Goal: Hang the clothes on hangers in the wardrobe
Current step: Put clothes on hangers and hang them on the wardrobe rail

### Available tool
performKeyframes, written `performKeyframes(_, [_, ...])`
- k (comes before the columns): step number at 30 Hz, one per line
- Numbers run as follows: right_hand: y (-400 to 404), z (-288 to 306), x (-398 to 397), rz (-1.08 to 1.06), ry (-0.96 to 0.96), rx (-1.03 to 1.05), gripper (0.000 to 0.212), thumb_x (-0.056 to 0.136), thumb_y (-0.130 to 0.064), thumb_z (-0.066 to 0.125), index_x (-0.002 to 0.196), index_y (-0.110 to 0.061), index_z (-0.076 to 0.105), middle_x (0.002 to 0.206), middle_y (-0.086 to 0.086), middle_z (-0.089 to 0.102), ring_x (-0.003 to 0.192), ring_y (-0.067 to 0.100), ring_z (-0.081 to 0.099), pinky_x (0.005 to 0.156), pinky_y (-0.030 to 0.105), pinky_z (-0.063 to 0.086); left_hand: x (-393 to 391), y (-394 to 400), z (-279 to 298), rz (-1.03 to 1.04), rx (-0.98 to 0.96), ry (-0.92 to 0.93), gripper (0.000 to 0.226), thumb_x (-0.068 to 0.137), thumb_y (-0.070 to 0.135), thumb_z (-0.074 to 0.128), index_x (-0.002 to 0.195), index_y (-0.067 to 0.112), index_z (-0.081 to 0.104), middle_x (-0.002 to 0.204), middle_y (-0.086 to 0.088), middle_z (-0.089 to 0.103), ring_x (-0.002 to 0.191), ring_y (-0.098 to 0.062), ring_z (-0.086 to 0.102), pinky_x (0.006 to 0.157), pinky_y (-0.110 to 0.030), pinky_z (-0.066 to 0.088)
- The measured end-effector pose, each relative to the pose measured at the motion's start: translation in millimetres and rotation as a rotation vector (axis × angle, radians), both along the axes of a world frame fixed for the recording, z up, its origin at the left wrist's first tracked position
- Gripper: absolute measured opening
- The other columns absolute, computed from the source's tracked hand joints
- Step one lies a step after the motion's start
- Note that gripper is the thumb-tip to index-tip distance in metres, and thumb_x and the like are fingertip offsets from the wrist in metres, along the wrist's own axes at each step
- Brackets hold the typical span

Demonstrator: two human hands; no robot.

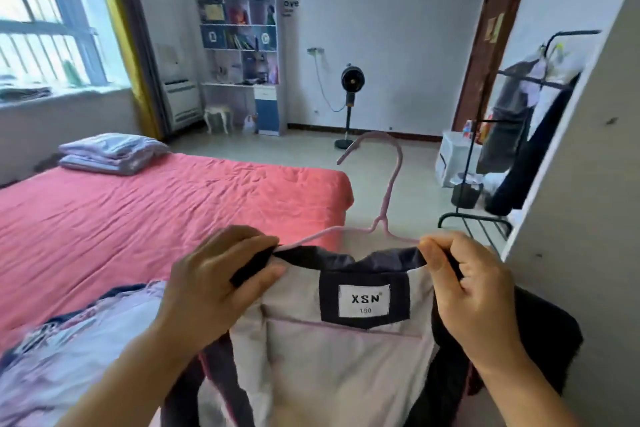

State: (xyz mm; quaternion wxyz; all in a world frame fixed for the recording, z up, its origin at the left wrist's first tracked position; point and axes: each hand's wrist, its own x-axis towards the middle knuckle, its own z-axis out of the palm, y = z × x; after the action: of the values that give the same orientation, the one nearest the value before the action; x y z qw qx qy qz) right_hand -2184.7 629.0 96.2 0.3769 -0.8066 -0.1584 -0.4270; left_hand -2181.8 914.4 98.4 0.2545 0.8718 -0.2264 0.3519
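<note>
Two hands hold the jacket [332, 350] up by its collar: the left hand [214, 288] and right hand [474, 295] pinch opposite ends, the pink hanger [377, 218] threaded between them, hook upward, the wardrobe panel [571, 218] nearer the right.

Two bare forearms reach in from the lower edge, with no sleeves, watch or bracelet showing on them. The left hand [221, 284] and the right hand [467, 295] wear no rings or gloves; the fingernails are short and unpainted.
</note>
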Motion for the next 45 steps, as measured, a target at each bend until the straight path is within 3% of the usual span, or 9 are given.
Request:
performKeyframes(9, [121,24,130,0.274,0.126,-0.186,0.039,0.086,-0.05,0.048,0.096,-0.017,0.067,0.087,-0.014,0.063,0.081,0.003,0.056,0.08,0.033,0.046,23,107,-34,0.561,-0.09,0.05,0.037,0.087,0.045,0.039,0.085,0.016,0.061,0.058,-0.001,0.06,0.051,-0.027,0.061,0.046,-0.033,0.047])
performKeyframes(14, [173,8,187,0.145,0.204,-0.194,0.108,0.062,-0.078,0.059,0.147,-0.022,0.022,0.149,0.005,0.026,0.138,0.021,0.021,0.113,0.043,0.014,30,188,-32,0.854,-0.199,0.014,0.043,0.085,0.047,0.035,0.094,0.015,0.062,0.065,-0.014,0.065,0.058,-0.035,0.063,0.054,-0.04,0.049])
performKeyframes(18, [211,-38,232,0.232,0.559,0.011,0.147,0.034,-0.084,0.07,0.15,-0.027,-0.001,0.155,0.007,0.021,0.142,0.026,0.02,0.116,0.051,0.017,38,241,-18,0.993,-0.321,-0.048,0.035,0.083,0.053,0.034,0.096,0.026,0.051,0.069,-0.017,0.063,0.064,-0.036,0.062,0.064,-0.049,0.052])
performKeyframes(22, [272,-77,272,0.416,0.852,-0.039,0.147,0.026,-0.085,0.063,0.149,-0.029,0.004,0.111,-0.003,0.064,0.12,0.017,0.049,0.114,0.054,0.014,51,289,-12,1.104,-0.271,-0.083,0.038,0.087,0.046,0.04,0.096,0.015,0.059,0.072,-0.019,0.063,0.069,-0.039,0.06,0.064,-0.043,0.047])
performKeyframes(25, [330,-96,287,0.555,0.983,-0.344,0.128,0.026,-0.092,0.046,0.137,-0.029,0.041,0.08,-0.017,0.061,0.091,0.001,0.051,0.115,0.044,0.001,59,324,-26,1.198,-0.322,-0.061,0.039,0.087,0.042,0.042,0.098,0.01,0.061,0.074,-0.02,0.064,0.073,-0.041,0.06,0.065,-0.04,0.043])
performKeyframes(30, [399,-142,282,0.532,0.942,-0.575,0.059,0.079,-0.061,0.06,0.128,-0.03,0.051,0.098,-0.013,0.053,0.103,0.009,0.047,0.113,0.043,0.013,60,367,-55,1.289,-0.346,0.021,0.042,0.086,0.046,0.039,0.096,0.012,0.06,0.076,-0.016,0.063,0.076,-0.039,0.059,0.067,-0.041,0.043])
performKeyframes(37, [466,-149,288,0.683,0.758,-0.431,0.088,0.056,-0.07,0.043,0.13,-0.023,0.052,0.089,-0.025,0.045,0.112,0.016,0.049,0.101,0.033,0.02,55,395,-67,1.396,-0.112,0.062,0.031,0.086,0.028,0.049,0.094,0.002,0.064,0.07,-0.024,0.065,0.064,-0.046,0.062,0.058,-0.041,0.044])
performKeyframes(40, [485,-153,294,0.685,0.742,-0.463,0.101,0.051,-0.078,0.033,0.134,-0.022,0.048,0.109,-0.006,0.057,0.115,0.02,0.047,0.104,0.037,0.022,51,400,-63,1.4,-0.148,0.036,0.034,0.087,0.033,0.049,0.097,0.004,0.065,0.072,-0.023,0.066,0.067,-0.044,0.063,0.062,-0.046,0.049])
performKeyframes(45, [488,-138,306,0.667,0.71,-0.328,0.093,0.072,-0.047,0.075,0.146,-0.018,0.027,0.144,0.005,0.039,0.134,0.023,0.028,0.109,0.034,0.018,27,405,-45,1.355,-0.259,-0.039,0.043,0.086,0.057,0.039,0.097,0.021,0.061,0.071,-0.012,0.065,0.067,-0.034,0.063,0.063,-0.044,0.053])
